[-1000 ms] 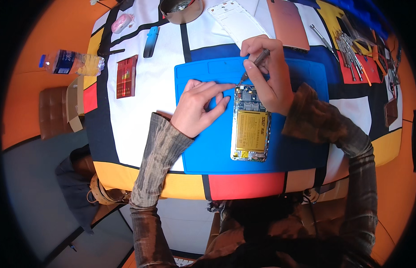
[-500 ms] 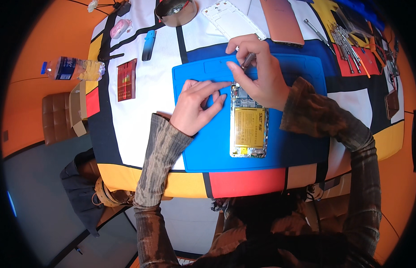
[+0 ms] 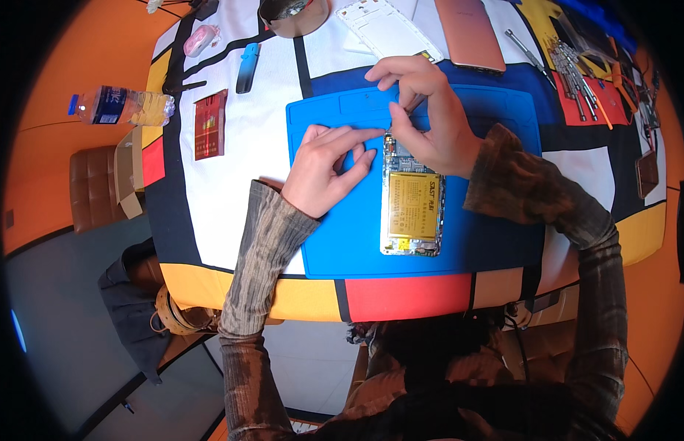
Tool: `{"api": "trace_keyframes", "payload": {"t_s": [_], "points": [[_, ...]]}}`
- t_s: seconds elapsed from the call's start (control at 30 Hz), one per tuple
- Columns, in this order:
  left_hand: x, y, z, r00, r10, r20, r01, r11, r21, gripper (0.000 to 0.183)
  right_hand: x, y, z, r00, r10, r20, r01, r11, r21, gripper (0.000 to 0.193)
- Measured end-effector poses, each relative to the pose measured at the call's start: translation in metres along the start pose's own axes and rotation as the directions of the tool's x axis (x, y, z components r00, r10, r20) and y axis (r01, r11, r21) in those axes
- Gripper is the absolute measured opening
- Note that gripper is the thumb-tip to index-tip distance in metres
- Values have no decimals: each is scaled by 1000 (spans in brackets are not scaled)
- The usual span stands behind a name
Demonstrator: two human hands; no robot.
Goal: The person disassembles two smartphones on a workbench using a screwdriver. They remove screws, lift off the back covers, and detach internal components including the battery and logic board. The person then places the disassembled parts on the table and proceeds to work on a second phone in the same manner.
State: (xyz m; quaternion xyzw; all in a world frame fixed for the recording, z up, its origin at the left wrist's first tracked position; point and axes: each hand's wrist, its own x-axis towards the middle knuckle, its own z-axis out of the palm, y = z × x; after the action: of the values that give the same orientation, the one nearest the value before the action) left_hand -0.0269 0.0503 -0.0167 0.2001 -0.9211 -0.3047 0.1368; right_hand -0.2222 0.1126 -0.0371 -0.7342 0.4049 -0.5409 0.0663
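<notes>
An opened smartphone (image 3: 413,208) lies on a blue work mat (image 3: 342,246), its gold battery and green-blue circuit board exposed. My left hand (image 3: 328,165) is beside its upper left corner, the index finger stretched to the top edge and the thumb apart, gripping nothing. Above the phone's top end, my right hand (image 3: 435,121) has thumb and fingers closed in a pinch round a slim screwdriver. The fingers hide nearly all of that tool now, and the palm covers the phone's upper right part.
Beyond the mat lie a white phone frame (image 3: 386,31) and a rose-gold phone panel (image 3: 472,33). Several screwdriver bits (image 3: 575,77) are at the far right. Leftward are a blue lighter-like object (image 3: 248,67), a red packet (image 3: 209,125) and a water bottle (image 3: 121,106).
The screwdriver handle, visible between my right fingers before, is now mostly hidden as those fingers shift. My left index finger stays at the phone's top edge. The whole view has shifted slightly.
</notes>
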Motion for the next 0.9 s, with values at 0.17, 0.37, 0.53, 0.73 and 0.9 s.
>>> {"api": "trace_keyframes", "payload": {"t_s": [0.17, 0.37, 0.53, 0.73, 0.9], "points": [[0, 0, -1, 1000, 1, -2, -1, 1000, 13, 24, -1, -1, 0, 1000, -6, -10, 6, 1000, -6, 33], [0, 2, -2, 1000, -14, 3, 14, 1000, -7, 23, 1, 0, 2, 994, -51, -94, 53, 998, 19, 41], [0, 1, -2, 1000, -10, 0, 10, 1000, 0, 23, 2, 1, 5, 994, -7, -106, 11, 999, 40, 39], [2, 3, -2, 999, -42, -13, 41, 999, -21, 22, 1, 0, 1, 996, 6, -93, 1, 998, 70, 37], [9, 1, -1, 995, -98, -25, 98, 995, 3, 19, 2, 0, 3, 992, 84, -94, -80, 995, 53, 39]]}}
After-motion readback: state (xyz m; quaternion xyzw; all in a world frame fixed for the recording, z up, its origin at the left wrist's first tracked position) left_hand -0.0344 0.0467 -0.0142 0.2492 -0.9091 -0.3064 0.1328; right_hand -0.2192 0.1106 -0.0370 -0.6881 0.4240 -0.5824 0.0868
